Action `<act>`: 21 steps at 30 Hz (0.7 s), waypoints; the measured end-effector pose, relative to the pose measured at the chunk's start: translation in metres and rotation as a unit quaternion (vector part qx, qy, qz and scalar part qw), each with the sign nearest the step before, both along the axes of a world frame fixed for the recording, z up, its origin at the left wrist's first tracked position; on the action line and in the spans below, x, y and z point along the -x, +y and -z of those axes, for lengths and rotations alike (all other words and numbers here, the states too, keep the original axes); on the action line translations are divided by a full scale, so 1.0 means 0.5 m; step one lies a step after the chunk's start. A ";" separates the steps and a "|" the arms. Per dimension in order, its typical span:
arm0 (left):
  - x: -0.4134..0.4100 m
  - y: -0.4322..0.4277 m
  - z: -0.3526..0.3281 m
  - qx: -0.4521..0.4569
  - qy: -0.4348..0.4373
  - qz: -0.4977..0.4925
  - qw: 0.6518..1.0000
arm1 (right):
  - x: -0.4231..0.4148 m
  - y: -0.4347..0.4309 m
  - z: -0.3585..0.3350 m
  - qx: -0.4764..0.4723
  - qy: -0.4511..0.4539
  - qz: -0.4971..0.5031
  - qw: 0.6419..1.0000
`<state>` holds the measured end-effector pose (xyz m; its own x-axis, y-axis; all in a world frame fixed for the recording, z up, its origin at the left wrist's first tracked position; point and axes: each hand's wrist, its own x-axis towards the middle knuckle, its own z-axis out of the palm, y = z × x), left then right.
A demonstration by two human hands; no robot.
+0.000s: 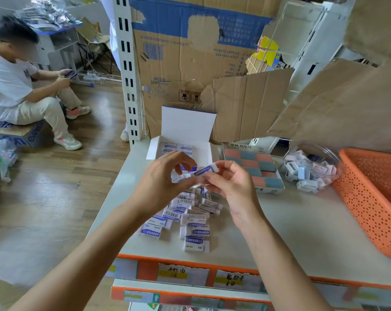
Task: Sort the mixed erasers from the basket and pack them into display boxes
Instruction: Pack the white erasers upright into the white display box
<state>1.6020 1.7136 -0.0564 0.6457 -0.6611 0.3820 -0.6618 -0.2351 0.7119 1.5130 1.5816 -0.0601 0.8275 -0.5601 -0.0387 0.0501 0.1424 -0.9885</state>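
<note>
Your right hand (230, 182) is pinching one end of a purple-sleeved eraser (204, 171), grip narrow on it, while your left hand (160, 178) is holding a barcoded eraser (178, 177) between thumb and fingertips. Both hands are hovering over the open white display box (187, 122), where a few matching erasers are already lying flat. Just below your wrists, a loose pile of erasers (190, 218) is sitting on the grey shelf (291, 225), their sleeves reading "ERASER" beside barcodes. To the right, a box of red-and-blue erasers (252, 169) is showing Korean lettering on its rim. Beyond it, a clear tub (311, 167) is lying on its side with pastel erasers in it, touching the orange basket (374, 203). A handwritten price label (230, 280) on the shelf edge is reading "10". Torn cardboard cartons (190, 52), printed upside down, are walling off the back. At far left, a seated person (14, 86) is holding a phone.
</note>
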 end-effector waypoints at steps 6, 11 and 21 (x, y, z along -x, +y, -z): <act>-0.018 -0.015 -0.004 0.039 0.180 0.014 0.983 | -0.002 -0.010 0.000 0.113 -0.009 -0.059 0.992; -0.022 -0.027 -0.005 0.037 0.308 0.047 0.950 | -0.013 -0.015 0.002 0.153 -0.014 -0.039 0.987; -0.042 -0.030 0.009 0.068 0.357 0.021 0.931 | -0.035 -0.021 0.016 0.383 0.011 -0.014 0.924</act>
<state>1.6232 1.6988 -0.0609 0.7418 -0.6685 -0.0531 -0.0144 -0.0950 0.9954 1.5306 1.5709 -0.0681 0.8463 -0.4082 0.3423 0.0355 -0.5979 -0.8008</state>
